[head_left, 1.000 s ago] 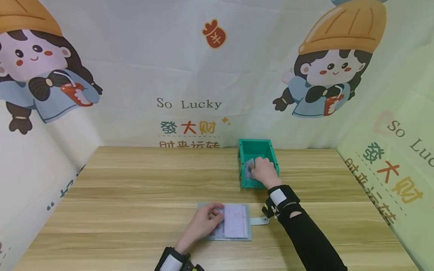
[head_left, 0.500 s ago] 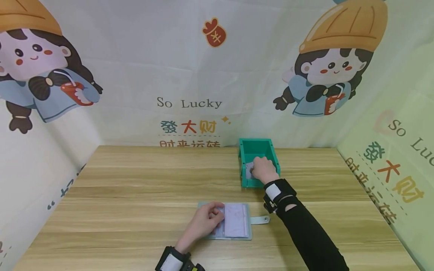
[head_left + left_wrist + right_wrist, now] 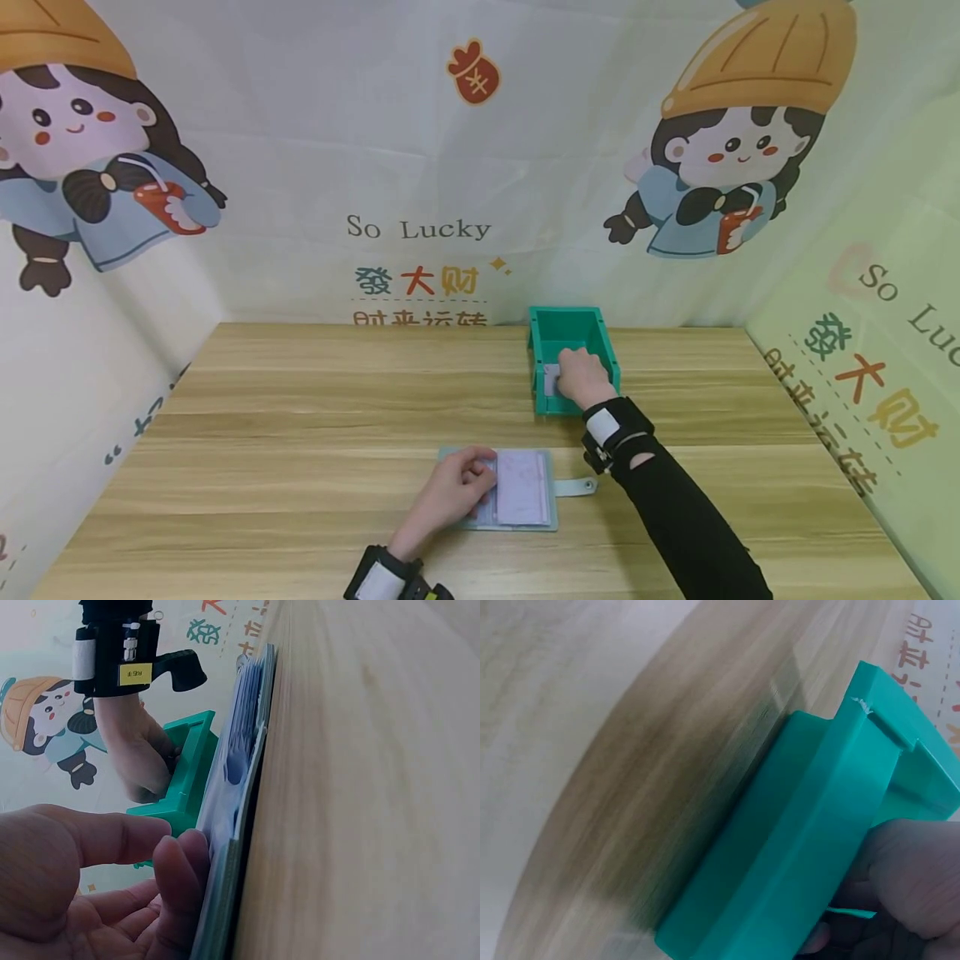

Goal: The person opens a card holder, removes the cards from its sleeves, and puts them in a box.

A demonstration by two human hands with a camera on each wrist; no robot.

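Observation:
A small card album point(image 3: 522, 490) lies spread on the table, with clear sleeves and a pale blue cover. My left hand point(image 3: 453, 487) rests on its left page; in the left wrist view, loosely bent fingers point(image 3: 180, 870) touch the album point(image 3: 241, 765) near its edge, gripping nothing that shows. Farther off, my right hand point(image 3: 585, 377) reaches down into a green plastic box point(image 3: 567, 323). A pale card point(image 3: 551, 379) shows inside the box, just left of that hand. The right fingertips are hidden by the hand and the box wall, so whether they hold the card does not show.
The album's strap with a snap button point(image 3: 576, 487) sticks out to the right. The wooden table point(image 3: 322, 400) meets a printed cloth backdrop point(image 3: 420, 167) behind the box and at both sides.
My right hand has sunk slightly deeper into the box and its wrist has turned a little. The card beside it sits lower and shows less. My left hand has stayed on the album.

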